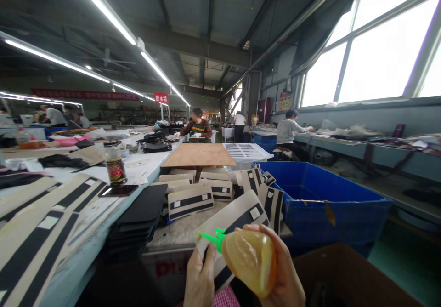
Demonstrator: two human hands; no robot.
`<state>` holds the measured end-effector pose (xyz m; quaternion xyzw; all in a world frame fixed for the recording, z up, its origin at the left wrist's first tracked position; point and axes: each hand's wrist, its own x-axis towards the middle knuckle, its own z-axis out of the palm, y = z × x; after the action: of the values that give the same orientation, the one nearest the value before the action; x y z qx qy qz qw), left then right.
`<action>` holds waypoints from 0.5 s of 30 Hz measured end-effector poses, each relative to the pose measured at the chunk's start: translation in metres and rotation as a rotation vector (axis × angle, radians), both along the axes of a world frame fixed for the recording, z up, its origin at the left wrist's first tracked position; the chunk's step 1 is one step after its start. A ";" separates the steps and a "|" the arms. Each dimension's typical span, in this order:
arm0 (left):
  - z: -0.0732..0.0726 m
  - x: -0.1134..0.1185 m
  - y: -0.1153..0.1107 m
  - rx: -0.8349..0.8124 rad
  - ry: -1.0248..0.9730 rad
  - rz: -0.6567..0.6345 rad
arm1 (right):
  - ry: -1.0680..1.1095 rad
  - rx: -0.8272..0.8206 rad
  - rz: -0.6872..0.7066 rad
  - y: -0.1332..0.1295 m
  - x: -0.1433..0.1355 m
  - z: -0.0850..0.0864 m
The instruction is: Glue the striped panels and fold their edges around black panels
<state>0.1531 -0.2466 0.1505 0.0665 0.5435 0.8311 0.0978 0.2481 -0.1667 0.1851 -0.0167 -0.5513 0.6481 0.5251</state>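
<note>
My right hand (280,261) is wrapped round a soft squeeze bottle (248,257) of yellowish liquid, tilted with its green nozzle (212,238) pointing left. The nozzle tip is at the left corner of a beige panel (220,217) that bears black strips and a small white patch. My left hand (201,275) grips this panel by its lower left edge, thumb on top. A yellowish smear shows near the nozzle tip. Behind it, several similar panels (190,201) stand and lean on the work surface. A stack of black sheets (139,219) is left of my hands.
A large blue bin (337,206) stands at the right, with a cardboard box (347,275) below it. On the left table are more panels (31,242), a phone (118,190) and a labelled bottle (115,169). A brown board (200,155) lies ahead. Co-workers (197,127) work farther off.
</note>
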 end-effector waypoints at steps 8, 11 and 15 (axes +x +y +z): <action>0.006 -0.001 -0.007 0.009 0.040 -0.086 | 0.022 0.046 -0.009 -0.009 0.000 0.003; 0.008 0.004 -0.005 0.004 0.060 -0.110 | 0.008 0.108 -0.063 -0.010 -0.002 0.002; 0.005 0.005 -0.004 -0.028 0.064 -0.054 | -0.019 0.168 -0.125 -0.003 0.000 0.003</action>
<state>0.1585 -0.2508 0.1555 0.1063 0.5561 0.8177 0.1038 0.2483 -0.1693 0.1879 -0.0131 -0.6065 0.5654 0.5589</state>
